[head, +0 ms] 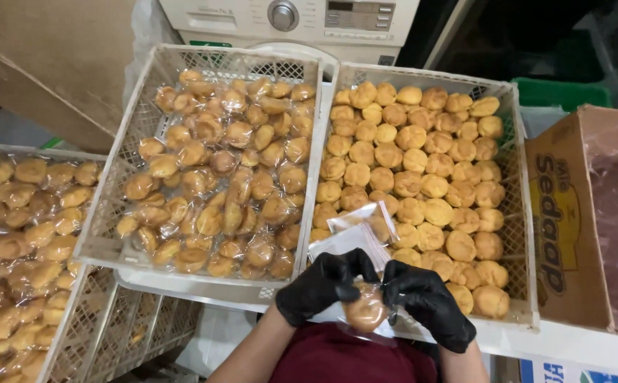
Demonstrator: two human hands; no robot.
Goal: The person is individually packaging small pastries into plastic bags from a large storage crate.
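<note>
Both my hands wear black gloves and meet at the bottom centre. My left hand (321, 284) and my right hand (428, 301) grip a clear plastic bag with one round golden pastry (365, 312) inside it. Several empty clear bags (357, 228) lie on the pastries just above my hands. The white crate (526, 234) in front of my right hand is full of bare golden pastries (422, 163). The white crate (110, 213) to the left of it holds pastries wrapped in clear bags (227, 177).
A third crate of bagged pastries (11, 248) sits at the far left, partly under the middle one. An open cardboard box (571, 227) lined with plastic stands at the right. A white appliance (288, 18) and a green bin (564, 92) are behind the crates.
</note>
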